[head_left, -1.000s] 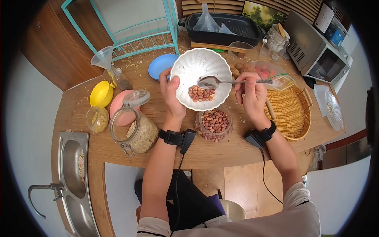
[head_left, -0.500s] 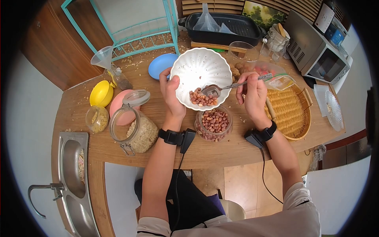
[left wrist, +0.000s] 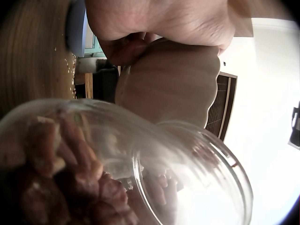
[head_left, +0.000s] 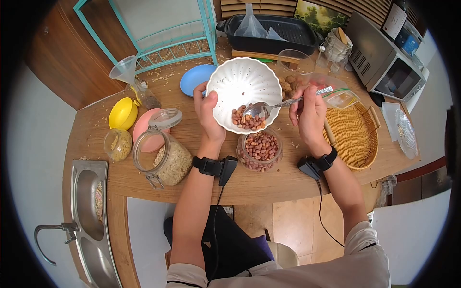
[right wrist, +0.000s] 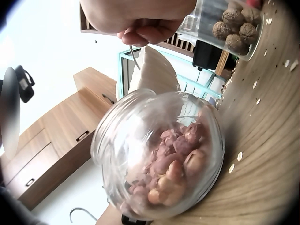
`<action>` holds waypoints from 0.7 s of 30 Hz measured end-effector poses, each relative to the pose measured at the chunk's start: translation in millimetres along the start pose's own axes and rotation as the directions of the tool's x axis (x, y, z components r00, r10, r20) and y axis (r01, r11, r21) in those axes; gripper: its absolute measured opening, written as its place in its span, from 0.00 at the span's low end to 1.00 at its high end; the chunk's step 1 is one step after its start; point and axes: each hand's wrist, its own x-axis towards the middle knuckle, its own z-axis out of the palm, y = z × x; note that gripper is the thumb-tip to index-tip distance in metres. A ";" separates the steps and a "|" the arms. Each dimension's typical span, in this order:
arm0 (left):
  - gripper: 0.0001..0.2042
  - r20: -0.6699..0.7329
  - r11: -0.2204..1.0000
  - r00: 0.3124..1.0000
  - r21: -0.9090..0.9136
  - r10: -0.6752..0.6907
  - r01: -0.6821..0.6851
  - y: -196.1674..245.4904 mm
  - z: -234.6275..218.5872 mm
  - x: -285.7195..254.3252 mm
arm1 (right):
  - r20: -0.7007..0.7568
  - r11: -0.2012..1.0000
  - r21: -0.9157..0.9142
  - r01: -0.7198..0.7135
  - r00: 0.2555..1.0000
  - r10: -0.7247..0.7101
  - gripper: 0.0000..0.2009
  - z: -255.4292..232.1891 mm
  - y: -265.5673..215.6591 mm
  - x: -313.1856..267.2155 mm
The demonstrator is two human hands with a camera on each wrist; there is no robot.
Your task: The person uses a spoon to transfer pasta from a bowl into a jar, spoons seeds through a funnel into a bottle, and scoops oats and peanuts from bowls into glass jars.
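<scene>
My left hand (head_left: 209, 114) grips the left rim of a white fluted bowl (head_left: 230, 79), which is held tilted above the table. Reddish peanuts (head_left: 249, 121) lie in the bowl's lower part, with small dark specks higher up its wall. The spoon (head_left: 283, 103) is pinched by its handle in my right hand (head_left: 311, 116), its head among the peanuts. Just below the bowl stands an open glass jar of peanuts (head_left: 260, 150). In the left wrist view the bowl's outside (left wrist: 171, 84) shows behind the jar; the right wrist view shows the jar (right wrist: 161, 154) near the bowl.
An open jar of oats (head_left: 174, 163), a pink plate (head_left: 144, 129), a yellow bowl (head_left: 123, 114) and a blue plate (head_left: 196, 80) stand left. To the right are a wicker basket (head_left: 353, 137) and walnuts (right wrist: 236, 28). A black pan (head_left: 288, 41) sits at the back.
The spoon's head has moved right and down into the peanuts, and its handle now tilts upward to the right. My right hand has shifted slightly right. The bowl stays nearly in place.
</scene>
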 end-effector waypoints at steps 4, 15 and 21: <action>0.29 0.000 1.000 1.000 -0.007 0.004 -0.004 -1.0 -0.4 0.6 | -0.005 1.000 0.024 -0.011 1.000 0.011 0.23 0.2 -0.1 0.1; 0.29 -0.001 1.000 1.000 0.014 -0.003 0.003 1.0 0.8 0.2 | -0.009 0.999 0.023 -0.043 0.999 0.043 0.23 0.0 0.4 0.6; 0.29 -0.002 1.000 1.000 0.009 0.000 0.000 0.8 1.1 0.4 | -0.024 0.999 0.012 -0.049 0.998 0.050 0.23 1.0 0.1 0.8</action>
